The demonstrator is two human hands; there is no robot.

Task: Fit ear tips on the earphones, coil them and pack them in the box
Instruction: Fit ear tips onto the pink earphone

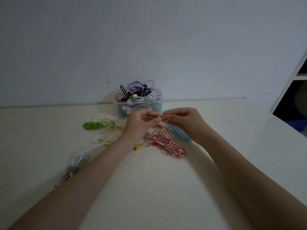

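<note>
While our left hand (141,121) and right hand (178,119) met above the counter (149,180), both sets of fingers (163,117) pinched the red earbud (159,116), its coiled cable (167,143) lying just below.

Your left hand (141,121) and right hand (179,119) pinch a red earbud (159,116) between them above the bench (149,180), its red cable (167,143) coiled below, the box (137,105) behind.

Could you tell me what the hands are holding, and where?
Both hands pinch the earbud end of the red earphones; the coil lies on the table.
</note>
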